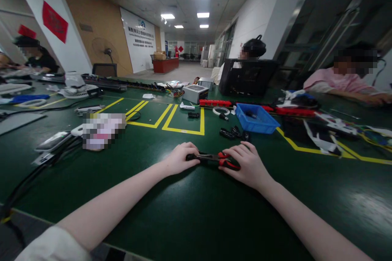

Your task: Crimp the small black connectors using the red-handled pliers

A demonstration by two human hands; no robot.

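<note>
My right hand (248, 166) is closed around the red and black handles of a pair of pliers (229, 164), which lie level and point left. My left hand (181, 160) pinches a small black bundled cable (192, 157) right at the jaws of the pliers. Whether the jaws grip the cable is too small to tell. Just beyond my right hand are black coiled cables (227, 133). Farther back, another small black bundle (193, 115) rests inside the yellow-taped area.
Behind the coils stands a blue plastic basket (260, 124) with something black in it. A metal power supply box (196, 94), a white cable coil (221, 111) and red strips (215, 103) line the back. Thick black cables (29, 181) run along the left edge. Co-workers sit at both sides.
</note>
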